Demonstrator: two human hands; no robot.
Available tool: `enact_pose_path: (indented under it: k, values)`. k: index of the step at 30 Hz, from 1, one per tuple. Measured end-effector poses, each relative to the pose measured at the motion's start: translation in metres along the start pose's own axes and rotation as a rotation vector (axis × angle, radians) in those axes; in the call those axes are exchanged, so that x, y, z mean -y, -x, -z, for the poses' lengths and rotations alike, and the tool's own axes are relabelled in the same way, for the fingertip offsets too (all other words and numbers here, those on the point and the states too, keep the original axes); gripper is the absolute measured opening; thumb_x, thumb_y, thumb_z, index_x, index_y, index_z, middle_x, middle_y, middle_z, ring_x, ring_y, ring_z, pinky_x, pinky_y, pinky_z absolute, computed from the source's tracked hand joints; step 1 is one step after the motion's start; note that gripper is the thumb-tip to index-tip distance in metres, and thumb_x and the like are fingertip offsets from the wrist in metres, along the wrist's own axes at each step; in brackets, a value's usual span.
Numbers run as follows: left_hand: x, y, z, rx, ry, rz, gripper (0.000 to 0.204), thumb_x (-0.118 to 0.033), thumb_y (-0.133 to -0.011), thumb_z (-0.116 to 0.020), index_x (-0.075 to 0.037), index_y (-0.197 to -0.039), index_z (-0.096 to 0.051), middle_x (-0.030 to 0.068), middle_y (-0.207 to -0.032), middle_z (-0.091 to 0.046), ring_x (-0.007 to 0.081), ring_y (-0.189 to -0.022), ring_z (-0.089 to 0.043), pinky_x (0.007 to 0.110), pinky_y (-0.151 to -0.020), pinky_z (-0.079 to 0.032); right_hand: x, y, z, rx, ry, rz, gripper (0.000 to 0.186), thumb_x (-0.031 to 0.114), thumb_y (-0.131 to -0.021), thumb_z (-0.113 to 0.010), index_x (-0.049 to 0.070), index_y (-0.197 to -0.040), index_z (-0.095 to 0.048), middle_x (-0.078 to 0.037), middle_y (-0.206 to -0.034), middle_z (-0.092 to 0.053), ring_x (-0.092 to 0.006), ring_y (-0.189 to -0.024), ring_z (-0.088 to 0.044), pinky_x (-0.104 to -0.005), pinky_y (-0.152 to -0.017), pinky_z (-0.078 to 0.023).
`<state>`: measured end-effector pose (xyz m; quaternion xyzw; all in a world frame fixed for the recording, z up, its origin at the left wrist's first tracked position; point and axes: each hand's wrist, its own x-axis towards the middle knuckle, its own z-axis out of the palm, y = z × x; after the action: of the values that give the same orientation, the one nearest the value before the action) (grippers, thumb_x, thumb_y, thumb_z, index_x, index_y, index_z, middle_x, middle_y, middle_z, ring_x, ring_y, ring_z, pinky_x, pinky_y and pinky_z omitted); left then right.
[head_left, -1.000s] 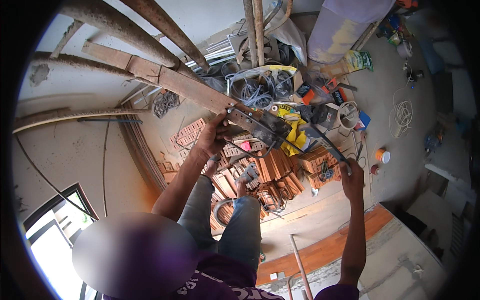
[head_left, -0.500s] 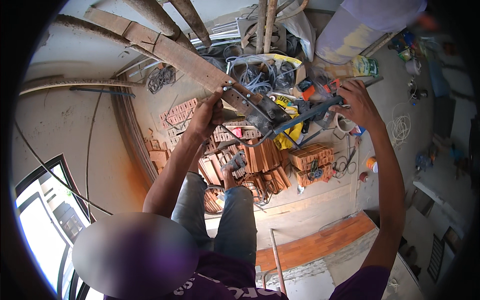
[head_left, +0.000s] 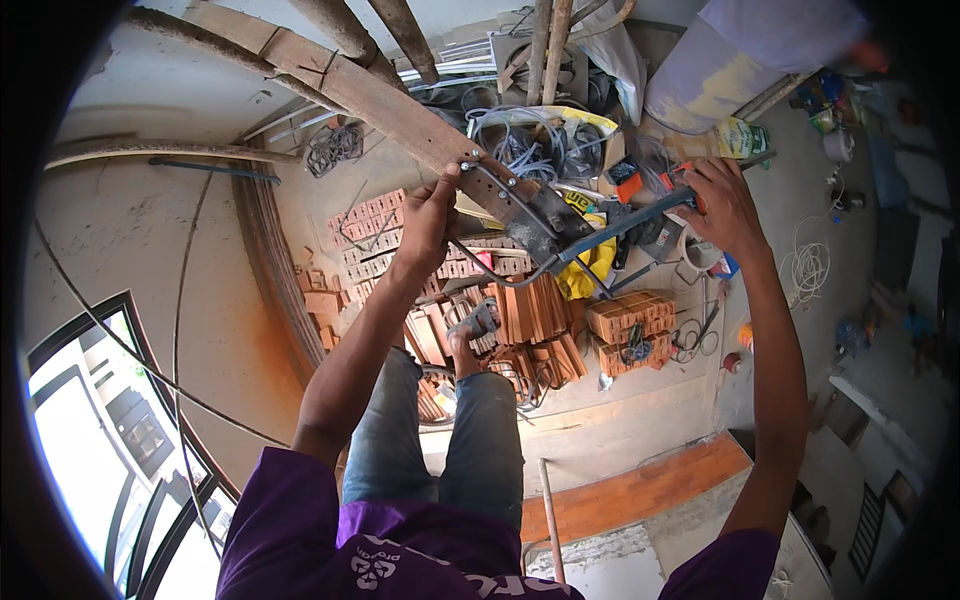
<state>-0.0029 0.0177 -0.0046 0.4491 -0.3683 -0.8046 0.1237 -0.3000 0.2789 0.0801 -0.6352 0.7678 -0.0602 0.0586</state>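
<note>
A wooden plank [head_left: 375,105] runs diagonally down from the upper left, with several bolts and a dark metal plate [head_left: 528,222] at its lower end. My left hand [head_left: 428,222] is closed beside the bolts, its thumb near the plank's edge, on a thin bent metal rod [head_left: 482,264]. The rod curves below the plank toward the plate. My right hand [head_left: 722,200] grips the far end of a long blue metal bar [head_left: 630,220], which slants up to the right from the plate. Where bar and rod meet is partly hidden.
Stacked hollow bricks [head_left: 632,322] and clay tiles [head_left: 530,318] lie below. Metal poles [head_left: 340,30] stand at the upper left. A tangle of grey hose [head_left: 515,140] and a large pale drum [head_left: 715,75] are at the back. A window [head_left: 120,410] is at lower left.
The whole view has shifted slightly, so the scene sits a little farther right. Both hands keep their holds; the bar and rod look nearly the same.
</note>
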Motion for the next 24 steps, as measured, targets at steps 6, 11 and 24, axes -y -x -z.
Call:
enact_pose_path:
  k: [6, 11, 24]
  values:
    - [0.003, 0.009, -0.003, -0.047, 0.152, 0.023, 0.032, -0.040, -0.095, -0.059, -0.014, -0.079, -0.050, -0.0077, -0.061, -0.034, 0.0040, -0.050, -0.028, 0.022, -0.046, -0.025, 0.001, 0.001, 0.000, -0.024, -0.008, 0.002, 0.049, 0.036, -0.069, -0.079, 0.002, -0.098, -0.060, -0.009, -0.093, -0.055, -0.0289, -0.092, -0.050, -0.0405, -0.087, -0.039]
    - [0.044, 0.061, -0.048, -0.287, 0.515, 0.181, 0.042, -0.053, -0.095, -0.053, -0.013, -0.084, -0.050, -0.0057, -0.060, -0.030, 0.0083, -0.051, -0.027, 0.026, -0.053, -0.029, 0.001, 0.002, 0.002, 0.025, 0.002, -0.035, 0.050, 0.039, -0.067, -0.080, 0.003, -0.095, -0.060, -0.009, -0.093, -0.056, -0.0281, -0.092, -0.050, -0.0403, -0.087, -0.039]
    - [0.076, 0.061, -0.057, -0.276, 0.600, 0.076, 0.050, -0.052, -0.098, -0.044, -0.016, -0.066, -0.035, -0.0040, -0.053, -0.021, 0.0105, -0.045, -0.018, 0.028, -0.043, -0.019, -0.001, -0.006, 0.022, 0.116, -0.034, -0.006, 0.048, 0.041, -0.066, -0.080, 0.001, -0.089, -0.064, -0.010, -0.089, -0.057, -0.0276, -0.090, -0.052, -0.0402, -0.089, -0.039]
